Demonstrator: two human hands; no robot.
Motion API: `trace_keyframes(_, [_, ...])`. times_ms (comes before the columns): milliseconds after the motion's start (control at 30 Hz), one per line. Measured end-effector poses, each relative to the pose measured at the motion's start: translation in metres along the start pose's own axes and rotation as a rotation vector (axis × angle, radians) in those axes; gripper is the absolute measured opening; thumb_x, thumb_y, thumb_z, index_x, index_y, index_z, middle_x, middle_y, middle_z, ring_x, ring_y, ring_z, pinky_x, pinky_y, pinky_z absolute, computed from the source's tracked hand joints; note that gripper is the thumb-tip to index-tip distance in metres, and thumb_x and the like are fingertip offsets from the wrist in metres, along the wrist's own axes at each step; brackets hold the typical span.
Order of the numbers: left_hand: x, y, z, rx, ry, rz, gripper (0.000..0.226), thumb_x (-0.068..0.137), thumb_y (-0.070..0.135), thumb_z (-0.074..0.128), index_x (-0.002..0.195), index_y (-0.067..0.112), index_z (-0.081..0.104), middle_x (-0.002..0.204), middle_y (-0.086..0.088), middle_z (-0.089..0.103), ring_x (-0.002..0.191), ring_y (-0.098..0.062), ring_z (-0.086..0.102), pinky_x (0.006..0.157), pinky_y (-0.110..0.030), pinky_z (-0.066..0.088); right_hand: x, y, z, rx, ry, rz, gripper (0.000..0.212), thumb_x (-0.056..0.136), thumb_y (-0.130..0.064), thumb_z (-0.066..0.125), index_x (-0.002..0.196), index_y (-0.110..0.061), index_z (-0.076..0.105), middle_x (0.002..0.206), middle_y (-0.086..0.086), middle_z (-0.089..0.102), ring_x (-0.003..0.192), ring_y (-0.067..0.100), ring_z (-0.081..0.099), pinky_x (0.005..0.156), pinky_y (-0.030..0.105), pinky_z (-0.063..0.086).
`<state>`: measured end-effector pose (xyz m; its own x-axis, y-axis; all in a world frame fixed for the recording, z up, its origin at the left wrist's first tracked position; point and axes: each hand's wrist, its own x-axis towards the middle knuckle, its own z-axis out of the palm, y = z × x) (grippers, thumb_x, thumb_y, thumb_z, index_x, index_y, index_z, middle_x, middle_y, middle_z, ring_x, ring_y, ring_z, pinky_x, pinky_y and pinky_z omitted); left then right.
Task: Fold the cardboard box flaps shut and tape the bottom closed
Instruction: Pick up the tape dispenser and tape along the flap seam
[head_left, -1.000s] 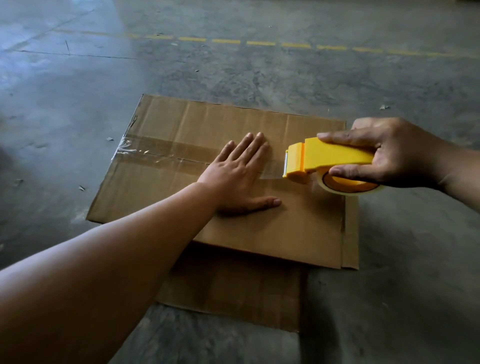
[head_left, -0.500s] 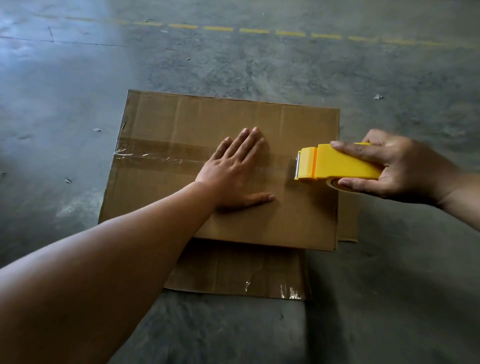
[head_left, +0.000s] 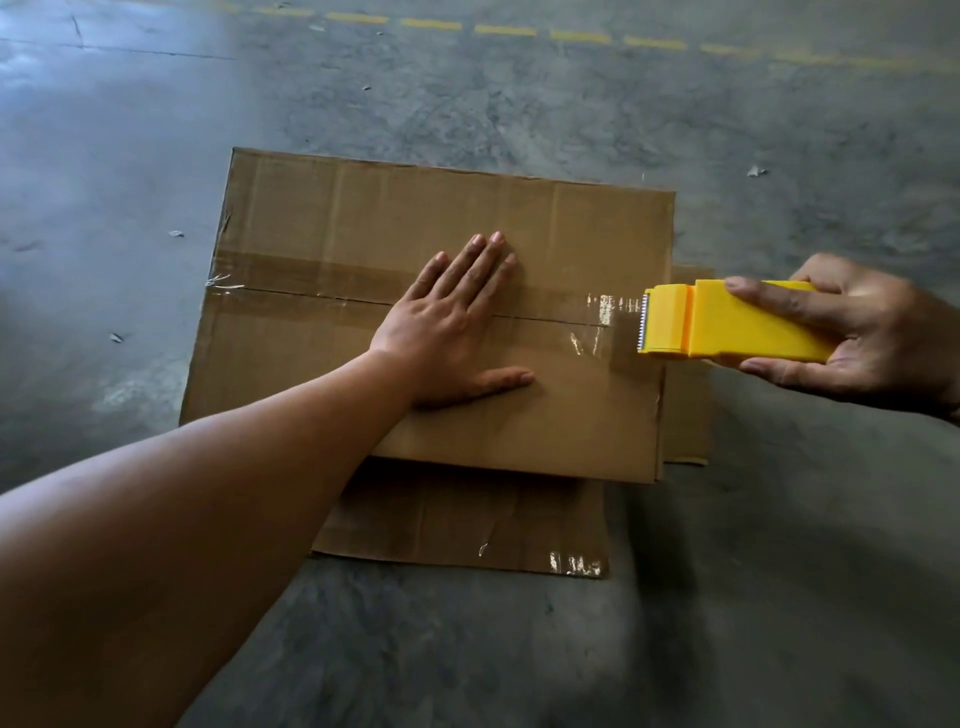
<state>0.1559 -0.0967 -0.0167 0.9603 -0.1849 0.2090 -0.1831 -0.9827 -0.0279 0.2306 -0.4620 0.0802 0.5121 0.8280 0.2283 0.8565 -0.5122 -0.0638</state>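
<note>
Brown cardboard box (head_left: 441, 332) sits mid-frame on the concrete floor (head_left: 779, 597), flaps folded shut, its taped seam (head_left: 311, 297) running left to right. Nearest, the left hand (head_left: 457, 327) lies flat, fingers straight, across that seam at centre. Right of it, at the box's right edge, the right hand (head_left: 852, 332) grips the yellow tape dispenser (head_left: 727, 322), toothed blade facing left along the seam, clear tape (head_left: 608, 312) stretched between; this hand is nearer the cut.

Brown cardboard box (head_left: 519, 223), flaps shut, seam clear-taped (head_left: 597, 312)
</note>
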Motion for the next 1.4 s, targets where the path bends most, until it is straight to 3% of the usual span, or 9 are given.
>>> trace_keyframes(133, [-0.001, -0.001, 0.000, 0.012, 0.005, 0.008, 0.117, 0.077, 0.095, 0.018, 0.159, 0.016, -0.008, 0.167, -0.001, -0.016, 0.151, -0.014, -0.020, 0.125, -0.041, -0.002, -0.001, 0.004, 0.000, -0.018, 0.001, -0.022, 0.073, 0.079, -0.053, 0.061, 0.137, -0.010, 0.051, 0.090, 0.014, 0.049, 0.070, 0.028, 0.050, 0.064, 0.037, 0.049])
trace_keyframes(333, [-0.002, 0.000, 0.002, 0.012, -0.001, 0.004, 0.117, 0.076, 0.095, 0.015, 0.159, 0.016, -0.009, 0.166, -0.001, -0.018, 0.151, -0.014, -0.020, 0.125, -0.041, -0.001, -0.020, 0.023, -0.002, -0.028, 0.024, 0.027, 0.071, 0.077, -0.052, 0.063, 0.136, -0.014, 0.050, 0.087, 0.009, 0.045, 0.068, 0.026, 0.048, 0.068, 0.031, 0.043])
trace_keyframes(567, [-0.002, 0.000, 0.001, 0.015, 0.001, 0.009, 0.117, 0.077, 0.095, 0.017, 0.159, 0.016, -0.008, 0.166, -0.001, -0.017, 0.151, -0.014, -0.020, 0.125, -0.041, 0.000, -0.028, 0.033, 0.006, -0.028, 0.012, 0.014, 0.070, 0.080, -0.052, 0.063, 0.137, -0.012, 0.051, 0.086, 0.013, 0.047, 0.069, 0.029, 0.049, 0.066, 0.037, 0.045])
trace_keyframes(1400, [-0.005, 0.004, -0.001, 0.036, -0.014, -0.007, 0.115, 0.079, 0.092, 0.023, 0.160, 0.015, -0.002, 0.168, -0.004, -0.010, 0.153, -0.016, -0.013, 0.125, -0.044, 0.004, -0.013, 0.067, 0.038, -0.048, 0.017, -0.063, 0.068, 0.082, -0.059, 0.057, 0.137, -0.019, 0.052, 0.089, 0.009, 0.047, 0.073, 0.022, 0.049, 0.073, 0.023, 0.039])
